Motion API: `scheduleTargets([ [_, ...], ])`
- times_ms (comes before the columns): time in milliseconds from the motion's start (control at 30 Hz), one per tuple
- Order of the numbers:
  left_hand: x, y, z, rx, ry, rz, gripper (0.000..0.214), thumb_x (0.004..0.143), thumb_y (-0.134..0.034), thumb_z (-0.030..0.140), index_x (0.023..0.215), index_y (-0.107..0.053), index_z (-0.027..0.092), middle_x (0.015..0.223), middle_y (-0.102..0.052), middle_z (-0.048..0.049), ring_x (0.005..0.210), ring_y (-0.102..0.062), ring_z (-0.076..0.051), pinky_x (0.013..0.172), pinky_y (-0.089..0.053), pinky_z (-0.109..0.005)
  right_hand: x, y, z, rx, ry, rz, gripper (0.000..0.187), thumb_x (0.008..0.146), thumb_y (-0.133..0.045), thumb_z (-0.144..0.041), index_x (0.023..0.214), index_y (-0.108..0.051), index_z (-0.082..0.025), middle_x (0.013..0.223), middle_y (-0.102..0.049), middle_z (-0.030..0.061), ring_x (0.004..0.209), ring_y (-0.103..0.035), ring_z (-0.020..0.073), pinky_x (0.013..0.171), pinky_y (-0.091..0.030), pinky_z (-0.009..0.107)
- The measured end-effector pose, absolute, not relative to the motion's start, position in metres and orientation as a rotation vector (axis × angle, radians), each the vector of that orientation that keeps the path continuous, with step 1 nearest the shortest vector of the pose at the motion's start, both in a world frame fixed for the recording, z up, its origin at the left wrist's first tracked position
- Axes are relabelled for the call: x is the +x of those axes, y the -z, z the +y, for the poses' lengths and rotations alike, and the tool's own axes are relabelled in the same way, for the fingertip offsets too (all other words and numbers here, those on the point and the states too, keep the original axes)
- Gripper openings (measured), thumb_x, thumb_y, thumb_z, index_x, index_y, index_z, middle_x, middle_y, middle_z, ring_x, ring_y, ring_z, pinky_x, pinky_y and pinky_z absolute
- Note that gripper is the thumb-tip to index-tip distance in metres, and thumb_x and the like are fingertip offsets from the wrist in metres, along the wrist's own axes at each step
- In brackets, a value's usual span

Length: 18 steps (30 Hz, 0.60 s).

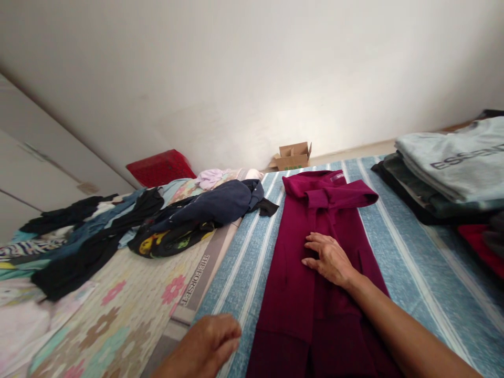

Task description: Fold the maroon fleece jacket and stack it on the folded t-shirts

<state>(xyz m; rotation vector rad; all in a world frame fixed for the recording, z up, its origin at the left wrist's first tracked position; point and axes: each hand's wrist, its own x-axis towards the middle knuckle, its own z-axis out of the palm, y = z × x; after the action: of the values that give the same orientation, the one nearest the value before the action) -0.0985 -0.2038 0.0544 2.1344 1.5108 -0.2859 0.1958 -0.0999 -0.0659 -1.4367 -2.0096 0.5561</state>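
Observation:
A maroon long-sleeved top point(293, 262) lies lengthwise in front of me, its sides folded inward. A label shows at its neck, and one folded sleeve point(346, 194) crosses the upper part, its end sticking out to the right. My right hand point(328, 257) rests palm down on the middle of the top, fingers stretched out and grasping nothing. To the left of the garment, my left hand point(208, 341) hovers near the lower edge of the view, slightly blurred. Its fingers are loosely bent, with the thumb apart and nothing visible between them.
A blue striped sheet point(401, 247) lies beneath the top. Folded clothes point(452, 163) are stacked at right. Left, a loose pile of clothes point(98, 231) lies on a flowered cover point(129, 304). A red basket point(161, 168) and an open cardboard box point(293, 157) stand by the wall.

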Motion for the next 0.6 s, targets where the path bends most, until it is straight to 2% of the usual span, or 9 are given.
scheduleTargets([
  [167,-0.016,-0.046,-0.128,2.515,0.135,1.454,0.024,0.087,-0.039,0.020,0.074,-0.059,0.019,0.078,-0.058,-0.0026,0.076,-0.055,-0.015,0.070,-0.038,-0.024,0.196,0.066,-0.101,-1.449,-0.540,-2.011,0.043,0.075,-0.064,-0.040,0.109,-0.065,-0.015,0.128,-0.055,0.0121,0.126,-0.041,0.0254,0.104,-0.030,0.040],
  [300,0.019,-0.019,-0.086,2.664,0.214,1.511,0.022,0.086,-0.043,0.019,0.073,-0.061,0.018,0.081,-0.058,-0.0041,0.079,-0.057,-0.016,0.073,-0.041,-0.025,0.196,0.064,-0.101,-1.440,-0.531,-2.021,0.041,0.075,-0.065,-0.038,0.108,-0.066,-0.015,0.128,-0.055,0.0123,0.126,-0.041,0.0259,0.104,-0.030,0.040],
  [600,0.037,-0.001,-0.065,2.747,0.357,1.454,0.025,0.085,-0.041,0.017,0.080,-0.066,0.016,0.083,-0.062,-0.0089,0.078,-0.061,-0.020,0.071,-0.046,-0.031,0.195,0.063,-0.100,-1.448,-0.531,-2.011,0.039,0.073,-0.066,-0.038,0.106,-0.067,-0.018,0.127,-0.056,0.0108,0.125,-0.042,0.0259,0.103,-0.031,0.041],
])
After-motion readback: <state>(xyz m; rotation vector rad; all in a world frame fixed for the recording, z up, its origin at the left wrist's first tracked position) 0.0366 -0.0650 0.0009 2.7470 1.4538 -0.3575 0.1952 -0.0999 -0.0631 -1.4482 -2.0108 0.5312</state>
